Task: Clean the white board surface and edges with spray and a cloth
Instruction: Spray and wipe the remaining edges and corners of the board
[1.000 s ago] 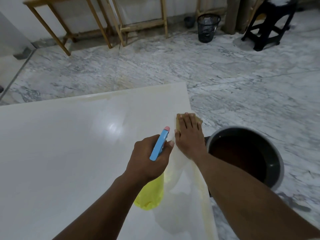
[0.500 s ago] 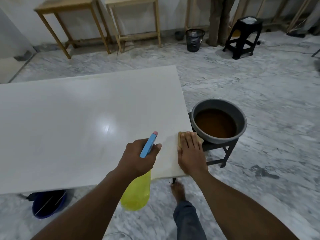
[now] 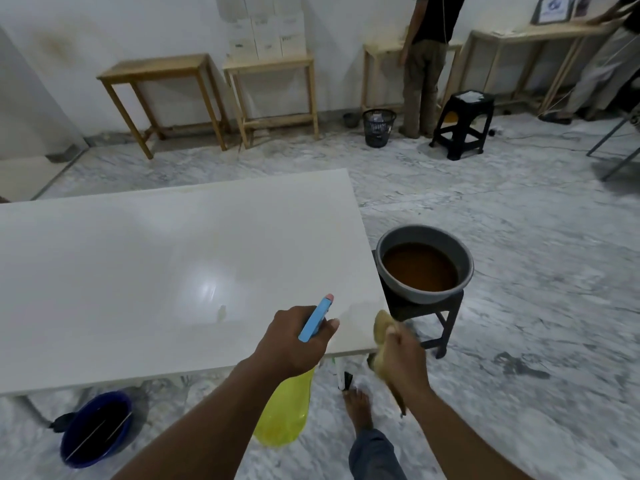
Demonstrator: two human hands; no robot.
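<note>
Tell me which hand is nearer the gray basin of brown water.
Right. The right hand, gripping the cloth, is off the board's near right corner, just below the gray basin. The left hand, holding the spray bottle, is farther left.

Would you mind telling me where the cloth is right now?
In the head view the cloth is bunched in the right hand, lifted just off the white board's near right corner, in front of the basin of brown water.
</note>
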